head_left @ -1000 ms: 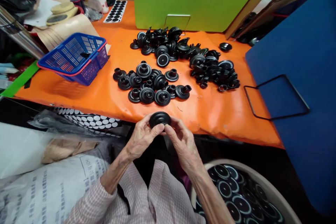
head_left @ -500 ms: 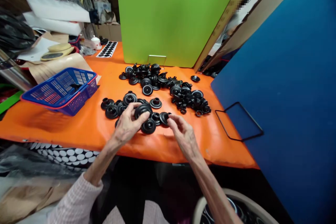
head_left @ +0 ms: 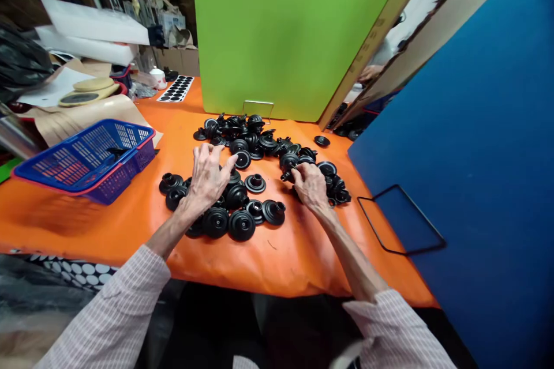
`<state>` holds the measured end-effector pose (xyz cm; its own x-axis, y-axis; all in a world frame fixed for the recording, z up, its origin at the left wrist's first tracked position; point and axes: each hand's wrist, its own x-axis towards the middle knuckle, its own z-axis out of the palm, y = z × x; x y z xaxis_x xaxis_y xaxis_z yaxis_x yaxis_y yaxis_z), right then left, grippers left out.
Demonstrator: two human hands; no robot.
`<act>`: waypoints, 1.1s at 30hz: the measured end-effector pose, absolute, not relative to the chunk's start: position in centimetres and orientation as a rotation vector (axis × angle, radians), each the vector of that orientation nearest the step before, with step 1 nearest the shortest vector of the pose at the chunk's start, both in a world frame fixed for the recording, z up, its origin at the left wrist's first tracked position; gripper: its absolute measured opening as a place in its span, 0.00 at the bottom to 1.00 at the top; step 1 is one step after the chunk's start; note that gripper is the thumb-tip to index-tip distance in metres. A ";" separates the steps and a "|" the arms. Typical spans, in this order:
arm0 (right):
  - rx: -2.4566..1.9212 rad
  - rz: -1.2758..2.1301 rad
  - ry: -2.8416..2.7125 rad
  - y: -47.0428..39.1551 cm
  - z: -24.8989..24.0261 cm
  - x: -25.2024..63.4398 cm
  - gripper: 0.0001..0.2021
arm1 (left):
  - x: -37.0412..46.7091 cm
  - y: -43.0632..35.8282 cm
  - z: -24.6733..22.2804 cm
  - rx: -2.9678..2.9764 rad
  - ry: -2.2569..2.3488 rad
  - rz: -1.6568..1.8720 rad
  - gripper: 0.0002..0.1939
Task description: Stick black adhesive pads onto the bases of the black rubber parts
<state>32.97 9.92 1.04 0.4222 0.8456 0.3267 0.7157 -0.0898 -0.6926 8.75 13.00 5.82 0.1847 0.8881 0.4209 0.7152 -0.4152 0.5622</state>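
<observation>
My left hand point(head_left: 208, 176) reaches over the near group of round black stepped parts with hubs point(head_left: 241, 225). Its fingers are apart, and the thumb and fingertips are close to a round black disc point(head_left: 243, 159) with a pale ring; contact cannot be made out. At the right-hand heap, my right hand point(head_left: 312, 185) pinches a small black part point(head_left: 287, 175) at its fingertips. The heap of small black ring-like pieces point(head_left: 340, 191) is partly hidden under that hand. Beyond both hands lies a larger pile of black parts point(head_left: 236, 125).
A blue basket with a red rim point(head_left: 108, 180) stands at the left of the orange table point(head_left: 277, 265). A green panel point(head_left: 277, 34) rises at the back, a blue panel point(head_left: 454, 138) with a wire handle point(head_left: 402, 251) at the right. A sheet of black round stickers point(head_left: 176, 89) lies behind.
My left hand has let go of the round black part and moved forward and up. My right hand has moved from the near group to the right-hand heap.
</observation>
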 end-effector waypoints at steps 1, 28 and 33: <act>-1.821 0.239 -1.325 8.9 1.4 32.6 0.10 | 8.9 12.0 6.1 2.180 1.470 1.076 0.18; -1.659 0.461 -1.524 -4.5 -0.7 25.5 0.12 | 6.7 -1.8 0.1 0.706 0.924 0.849 0.22; -1.530 0.353 -1.541 -7.2 0.2 20.5 0.09 | 7.0 -2.2 -0.5 0.780 0.910 0.881 0.22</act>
